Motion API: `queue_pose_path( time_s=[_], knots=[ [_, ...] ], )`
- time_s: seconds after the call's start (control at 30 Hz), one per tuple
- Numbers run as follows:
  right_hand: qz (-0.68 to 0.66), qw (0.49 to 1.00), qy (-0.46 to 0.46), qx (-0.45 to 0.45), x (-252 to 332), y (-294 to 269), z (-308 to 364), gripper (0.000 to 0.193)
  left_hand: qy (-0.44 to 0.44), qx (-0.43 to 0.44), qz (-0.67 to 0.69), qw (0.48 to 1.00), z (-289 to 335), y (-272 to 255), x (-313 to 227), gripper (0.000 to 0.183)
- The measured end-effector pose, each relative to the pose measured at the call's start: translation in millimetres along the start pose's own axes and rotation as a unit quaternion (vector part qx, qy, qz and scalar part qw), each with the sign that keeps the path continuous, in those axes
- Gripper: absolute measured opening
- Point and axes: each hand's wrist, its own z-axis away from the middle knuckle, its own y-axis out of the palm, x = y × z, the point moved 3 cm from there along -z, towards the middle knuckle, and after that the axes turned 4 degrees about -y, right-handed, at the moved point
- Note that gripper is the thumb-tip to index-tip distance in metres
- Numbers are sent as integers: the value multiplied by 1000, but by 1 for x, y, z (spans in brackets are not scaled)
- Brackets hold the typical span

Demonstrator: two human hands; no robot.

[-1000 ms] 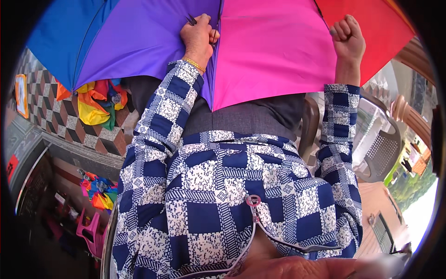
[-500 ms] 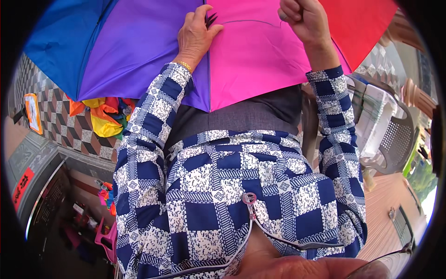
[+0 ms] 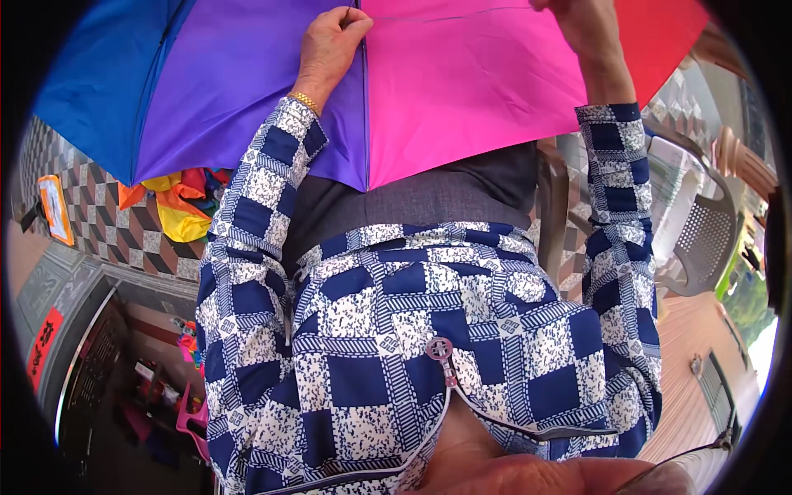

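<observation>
The upper edge cuts off the blue, purple, pink and red fabric umbrella canopy (image 3: 462, 91) and part of the person's right hand (image 3: 587, 29), where the thin dark thread's (image 3: 462, 15) end is lost. What the left hand (image 3: 327, 49) pinches is too small to tell. Canopy and sleeve partly hide a yellow-orange cloth heap (image 3: 183, 223).

Patterned tiles (image 3: 107, 216) lie left, a grey chair (image 3: 706, 236) right.
</observation>
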Motion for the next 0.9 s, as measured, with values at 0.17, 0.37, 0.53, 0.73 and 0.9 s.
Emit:
queue_pose_path(
  time_s=[0.17, 0.37, 0.53, 0.73, 0.9],
  knots=[
    [159, 961, -20, 225, -94, 27, 10, 5, -181, 35, 231, 955, 0, -1, -41, 8],
    [330, 906, -98, 248, -127, 66, 19, 18, -181, 58, 195, 962, -3, -3, -44, 11],
    [336, 923, -97, 162, -148, 69, 4, 15, -159, 30, 267, 950, 3, 1, -62, 6],
    [108, 994, 20, -14, -161, 66, 13, 8, -211, 18, 374, 903, 3, -1, -36, 7],
    [-125, 990, -2, -64, -149, 49, 0, 5, -217, -33, 358, 908, -2, 0, -4, 13]
  ],
)
